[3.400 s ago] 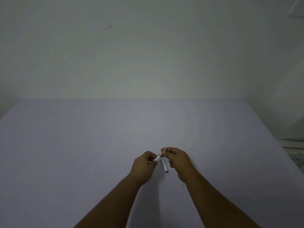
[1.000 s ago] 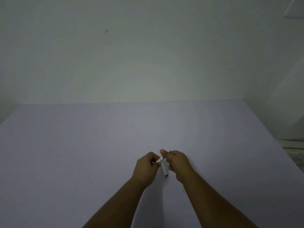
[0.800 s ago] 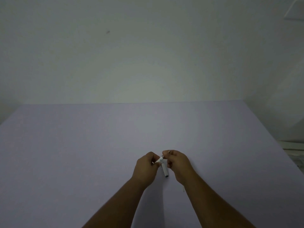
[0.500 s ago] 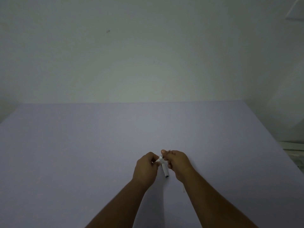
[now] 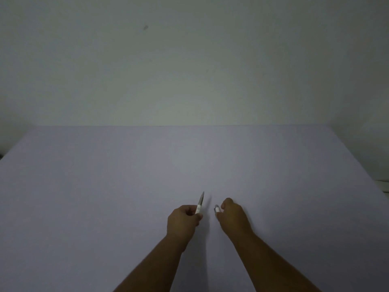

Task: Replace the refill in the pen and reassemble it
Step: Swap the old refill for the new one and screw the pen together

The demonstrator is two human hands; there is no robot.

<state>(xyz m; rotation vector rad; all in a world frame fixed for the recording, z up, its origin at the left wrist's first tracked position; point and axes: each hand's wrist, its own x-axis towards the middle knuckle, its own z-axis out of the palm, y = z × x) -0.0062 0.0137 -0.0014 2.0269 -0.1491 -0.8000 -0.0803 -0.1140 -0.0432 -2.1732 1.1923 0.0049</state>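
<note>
Left hand [image 5: 183, 220] grip closed around pen front section [image 5: 200, 202], pointed tip sticking up and away, raised over desk [image 5: 105, 186]. Right hand [image 5: 231, 213] grip curled around short white pen piece [image 5: 216, 208], one end poking out toward left hand. Hands apart, small gap between the pieces. Dim light, plain wall [image 5: 189, 60] behind

two bare forearms reach over a pale lilac surface [image 5: 105, 197] in dim light. the left hand [image 5: 183, 220] is closed around a pen [image 5: 200, 202], its pointed tip angled up and away. just beside it, apart, the right hand [image 5: 232, 213] is curled over a small white piece [image 5: 216, 208] with a dark end, near the surface. a plain wall [image 5: 189, 60] rises behind.
</note>
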